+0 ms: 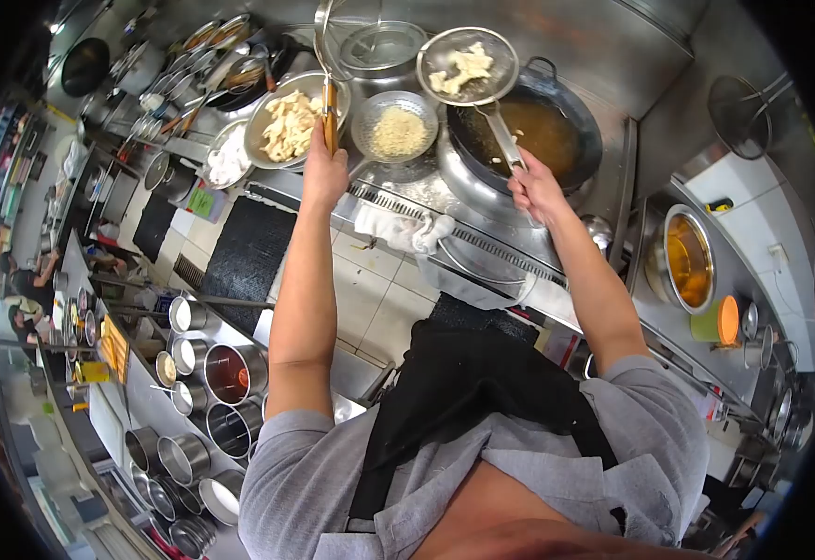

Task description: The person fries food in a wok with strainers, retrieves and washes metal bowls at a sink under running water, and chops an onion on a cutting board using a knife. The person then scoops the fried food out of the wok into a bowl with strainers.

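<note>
My left hand [325,173] is closed round the wooden handle of a metal ladle [330,112]; its far end runs to the top edge and is hard to make out. Beside it stands a bowl [256,121] of pale battered pieces [291,126]. My right hand [538,189] grips the metal handle of a strainer [468,65]. Several pale yellow fried pieces [463,67] lie in the strainer, which is above the left rim of a black wok [583,103]. Brown oil [543,131] fills the wok's bottom.
Between the bowl and wok sits a perforated skimmer [361,121] with yellow crumbs [400,133]. A white cloth [398,229] hangs at the stove's front edge. At right is a steel pot [654,266] of amber liquid. Several steel pots [183,457] stand at lower left. Other people [34,280] are far left.
</note>
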`<state>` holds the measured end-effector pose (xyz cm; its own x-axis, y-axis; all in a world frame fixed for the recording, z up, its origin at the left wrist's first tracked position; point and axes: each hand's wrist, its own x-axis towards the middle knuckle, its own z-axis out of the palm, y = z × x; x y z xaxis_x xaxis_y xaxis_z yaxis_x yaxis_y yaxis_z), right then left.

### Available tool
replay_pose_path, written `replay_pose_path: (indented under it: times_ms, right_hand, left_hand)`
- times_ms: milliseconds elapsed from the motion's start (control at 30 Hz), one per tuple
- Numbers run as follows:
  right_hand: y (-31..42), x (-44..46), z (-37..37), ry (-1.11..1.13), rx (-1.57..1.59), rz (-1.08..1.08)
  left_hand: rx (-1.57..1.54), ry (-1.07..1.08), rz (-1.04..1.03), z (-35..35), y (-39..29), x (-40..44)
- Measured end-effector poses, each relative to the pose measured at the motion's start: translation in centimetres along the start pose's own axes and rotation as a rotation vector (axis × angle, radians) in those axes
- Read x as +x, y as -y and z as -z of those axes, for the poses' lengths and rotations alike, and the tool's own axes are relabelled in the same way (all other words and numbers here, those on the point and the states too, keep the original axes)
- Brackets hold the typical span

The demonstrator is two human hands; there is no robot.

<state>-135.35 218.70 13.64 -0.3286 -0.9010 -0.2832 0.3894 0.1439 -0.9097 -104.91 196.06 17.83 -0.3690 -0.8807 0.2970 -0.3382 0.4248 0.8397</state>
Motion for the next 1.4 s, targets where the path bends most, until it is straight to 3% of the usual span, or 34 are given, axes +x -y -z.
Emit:
replay_pose_path:
  times_ms: [67, 133, 300, 467, 567, 767, 867, 1000, 1100, 1233, 1300, 1400]
  right_hand:
    - [-0.1, 3.3, -4.1, 0.064, -0.061, 0.012]
    - [-0.2, 6.2, -9.1, 0.072, -0.109, 0.001]
    - [-2.0, 11.8, -18.6, 0.061, -0.297, 0.053]
    - [-1.6, 15.4, -22.0, -0.021, -0.401, 0.063]
    - [-2.0, 16.8, -19.2, -0.012, -0.197, 0.008]
    - [-0.1, 13.3, -16.5, 0.02, -0.239, -0.002]
    - [1.0, 12.4, -15.5, 0.119, 0.012, 0.013]
    - [2.4, 8.7, -8.5, -0.073, 0.144, 0.126]
    - [4.2, 3.1, 0.3, -0.233, -0.022, 0.168]
    - [4.5, -5.1, 9.7, -0.509, -0.528, 0.085]
    - [4.2, -8.7, 10.9, -0.599, -0.649, 0.033]
    - [2.9, -11.2, 12.2, -0.572, -0.688, -0.104]
  left_hand:
    - [-0.05, 0.01, 0.165, 3.2, -2.0, 0.0]
    - [0.036, -0.065, 0.083, 5.3, 0.3, 1.3]
    - [0.018, -0.11, 0.233, 9.6, 0.5, 2.2]
    - [-0.038, -0.153, 0.214, 9.9, 2.4, 2.2]
    - [-0.085, -0.134, 0.242, 9.2, 2.8, 2.1]
    - [-0.177, -0.081, 0.227, 5.8, 3.0, 3.8]
    - [-0.211, -0.089, 0.21, 4.1, 2.1, 4.5]
    - [-0.366, 0.027, 0.207, 2.6, -1.0, 3.0]
    - [-0.325, 0.075, 0.164, 0.7, -0.1, 1.8]
    - [-0.312, 0.129, 0.125, -2.4, 2.2, 0.5]
    - [-0.429, 0.217, 0.263, -2.8, -0.1, -1.1]
    - [-0.415, 0.261, 0.306, -3.5, -0.9, -1.7]
